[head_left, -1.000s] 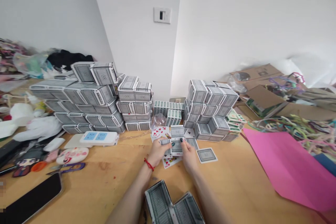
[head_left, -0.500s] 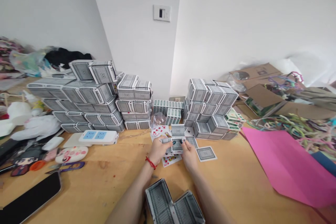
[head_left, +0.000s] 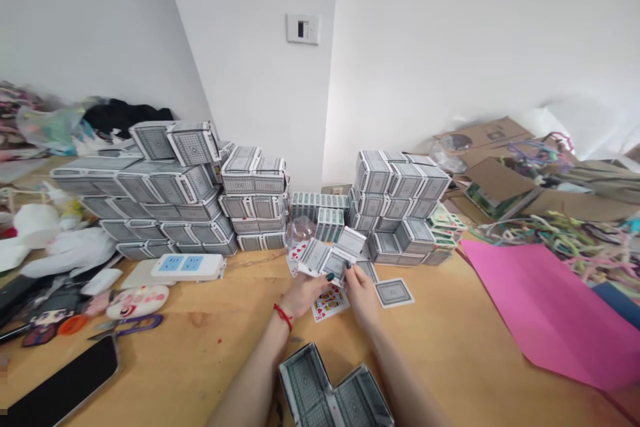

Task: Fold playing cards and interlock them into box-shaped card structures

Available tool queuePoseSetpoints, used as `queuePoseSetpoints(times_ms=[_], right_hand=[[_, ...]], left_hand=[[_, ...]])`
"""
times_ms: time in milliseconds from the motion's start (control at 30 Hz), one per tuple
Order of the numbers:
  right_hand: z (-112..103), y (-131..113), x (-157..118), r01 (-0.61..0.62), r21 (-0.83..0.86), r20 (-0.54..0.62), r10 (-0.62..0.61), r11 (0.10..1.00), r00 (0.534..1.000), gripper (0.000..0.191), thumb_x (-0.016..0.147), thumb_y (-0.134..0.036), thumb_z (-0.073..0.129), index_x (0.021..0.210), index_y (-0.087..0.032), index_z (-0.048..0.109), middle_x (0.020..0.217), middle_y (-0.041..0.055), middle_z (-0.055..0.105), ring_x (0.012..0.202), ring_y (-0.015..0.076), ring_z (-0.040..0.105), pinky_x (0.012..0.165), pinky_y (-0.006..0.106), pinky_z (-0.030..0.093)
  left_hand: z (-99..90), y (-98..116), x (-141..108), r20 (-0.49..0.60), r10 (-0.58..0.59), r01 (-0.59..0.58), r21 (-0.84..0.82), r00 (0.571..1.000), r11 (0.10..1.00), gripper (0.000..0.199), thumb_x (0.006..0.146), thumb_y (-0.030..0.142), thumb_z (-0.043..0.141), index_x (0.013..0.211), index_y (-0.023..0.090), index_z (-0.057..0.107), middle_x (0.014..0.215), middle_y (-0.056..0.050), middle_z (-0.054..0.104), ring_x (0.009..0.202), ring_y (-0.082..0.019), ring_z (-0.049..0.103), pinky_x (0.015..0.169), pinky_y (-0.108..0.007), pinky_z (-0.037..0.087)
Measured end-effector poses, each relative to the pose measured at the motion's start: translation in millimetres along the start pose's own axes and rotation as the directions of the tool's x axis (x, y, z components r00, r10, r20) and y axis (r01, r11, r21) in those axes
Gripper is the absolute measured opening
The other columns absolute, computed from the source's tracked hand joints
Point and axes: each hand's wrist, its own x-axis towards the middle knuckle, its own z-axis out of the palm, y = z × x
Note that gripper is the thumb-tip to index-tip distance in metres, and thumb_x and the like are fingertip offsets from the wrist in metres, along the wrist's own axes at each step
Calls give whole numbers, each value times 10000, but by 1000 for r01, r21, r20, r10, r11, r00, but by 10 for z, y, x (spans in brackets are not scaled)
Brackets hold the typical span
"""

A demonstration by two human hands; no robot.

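Between my hands is a piece of folded, joined playing cards [head_left: 334, 261], patterned backs showing, raised over the table and tilted. My left hand [head_left: 304, 295], with a red string bracelet, pinches its lower left side. The fingers of my right hand [head_left: 361, 290] close on its right edge. Under and behind it lie loose playing cards: a face-up king [head_left: 330, 303], red-pip cards [head_left: 296, 255] partly hidden at the left, and a face-down card [head_left: 395, 293] to the right. Close to me, between my forearms, sits an L-shaped block of folded cards [head_left: 335, 390].
Stacked card blocks stand at the left [head_left: 170, 193] and right [head_left: 400, 207], with card boxes [head_left: 330, 223] between them. On the left are a power strip [head_left: 189, 267], thread snips [head_left: 133, 325] and a phone [head_left: 65, 383]. Pink paper [head_left: 550, 310] and cardboard boxes [head_left: 505, 187] lie to the right.
The joined cards have turned and tilted in my hands, their left part now raised. My left hand has shifted slightly down, uncovering more of the king card.
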Motion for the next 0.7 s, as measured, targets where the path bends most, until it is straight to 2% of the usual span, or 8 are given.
queuePoseSetpoints(times_ms=[100, 200, 300, 400, 500, 567, 700], right_hand=[[-25, -2, -24, 186, -322, 47, -181, 928, 982, 322, 764, -475, 462, 621, -198, 545, 661, 14, 523, 693, 183, 466, 648, 293, 366], [-51, -33, -59, 272, -511, 118, -247, 815, 962, 273, 681, -467, 585, 738, -200, 574, 767, 35, 536, 782, 207, 451, 712, 317, 364], [-73, -85, -100, 247, -607, 173, -177, 755, 969, 399, 597, -484, 658, 864, -203, 562, 845, 49, 531, 795, 214, 454, 692, 316, 378], [-68, -147, -139, 338, -711, 334, -127, 617, 934, 414, 545, -468, 698, 878, -249, 584, 919, 35, 548, 892, 235, 438, 774, 339, 338], [-41, -187, -166, 358, -790, 381, -59, 498, 923, 456, 515, -432, 719, 930, -309, 575, 982, 8, 548, 949, 244, 422, 792, 346, 304], [-25, -191, -170, 334, -809, 370, -22, 483, 929, 453, 523, -398, 717, 942, -309, 572, 990, 4, 547, 950, 235, 431, 782, 331, 298], [-11, -168, -161, 261, -818, 318, 25, 514, 948, 404, 531, -336, 714, 903, -259, 576, 849, -1, 574, 881, 214, 471, 755, 311, 297]], left_hand=[[-13, -9, 10, -146, 17, -7, 68, 989, 998, 353, 624, 225, 660, 969, 196, 588, 1002, -51, 643, 948, -215, 575, 833, -343, 447], [-57, 48, 11, -283, 75, -47, 106, 956, 993, 369, 620, 269, 665, 971, 182, 591, 961, -57, 661, 903, -221, 600, 777, -327, 475], [-115, 123, 11, -334, 115, -74, 133, 936, 988, 378, 621, 288, 670, 966, 152, 597, 925, -75, 672, 844, -224, 622, 739, -326, 486], [-177, 172, 21, -383, 167, -111, 164, 908, 980, 379, 586, 292, 698, 920, 132, 614, 863, -79, 686, 814, -225, 631, 733, -324, 486], [-223, 189, 42, -416, 202, -137, 180, 887, 974, 360, 572, 314, 704, 863, 116, 626, 814, -83, 691, 806, -226, 633, 729, -324, 487], [-236, 191, 60, -425, 196, -134, 171, 884, 976, 348, 566, 314, 708, 838, 112, 628, 795, -85, 693, 791, -225, 637, 717, -322, 491], [-230, 190, 101, -450, 182, -126, 150, 874, 981, 339, 559, 302, 718, 823, 113, 620, 784, -85, 693, 760, -220, 642, 688, -312, 500]])
